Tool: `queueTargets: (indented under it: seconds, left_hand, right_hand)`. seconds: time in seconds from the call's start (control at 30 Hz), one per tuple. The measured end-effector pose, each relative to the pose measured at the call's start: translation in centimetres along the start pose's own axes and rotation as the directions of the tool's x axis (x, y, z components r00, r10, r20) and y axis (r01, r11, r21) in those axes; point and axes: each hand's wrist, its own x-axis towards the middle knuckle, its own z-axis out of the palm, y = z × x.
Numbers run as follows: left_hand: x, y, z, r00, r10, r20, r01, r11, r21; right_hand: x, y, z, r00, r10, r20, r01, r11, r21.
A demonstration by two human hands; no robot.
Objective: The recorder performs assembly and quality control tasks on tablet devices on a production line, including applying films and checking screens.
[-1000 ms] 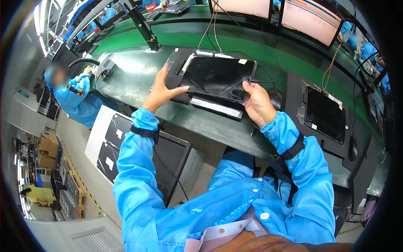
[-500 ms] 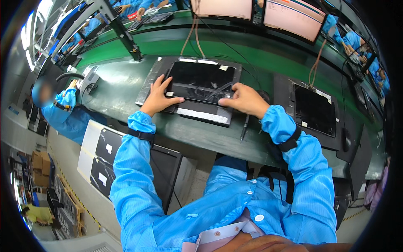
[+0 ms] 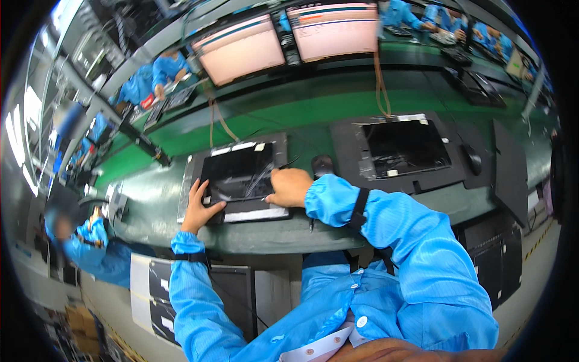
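Note:
A dark flat screen panel lies on a black padded board on the bench, with wrinkled, shiny clear film over its right part. My left hand is at the panel's lower left corner, fingers apart along the left edge and thumb by the lower edge. At the panel's right edge is my right hand, its fingers curled in and the thumb against the lower right corner. What those fingers pinch is hidden. A white strip runs along the board's near side.
A second dark panel lies on another black board to the right, with a black mouse beyond it. Two lit monitors stand at the back. A metal post rises at left. A co-worker in blue is at far left.
My view has swung to the right, so the bench things appear further left and lower. My right hand's fingers have curled in more at the panel's edge. The left hand stays at its corner.

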Motion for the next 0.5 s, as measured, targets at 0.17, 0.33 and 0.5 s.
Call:
queueTargets:
  seconds: [0.17,0.33,0.5]
  left_hand:
    - [-0.6,0.3,-0.1,0.997,-0.064,-0.042,0.063,0.998,-0.029]
    - [-4.4,8.3,-0.5,0.969,0.111,-0.22,-0.047,0.96,0.275]
    - [-10.7,16.1,3.8,0.971,0.075,-0.227,-0.19,0.818,-0.543]
  right_hand:
    - [-6.0,1.0,-4.2,0.96,-0.201,-0.197,0.215,0.975,0.056]
    - [-20.8,8.5,-12.2,0.79,0.01,-0.613,0.111,0.981,0.16]
    - [-37.8,21.5,-15.1,0.366,0.337,-0.868,-0.534,0.839,0.1]
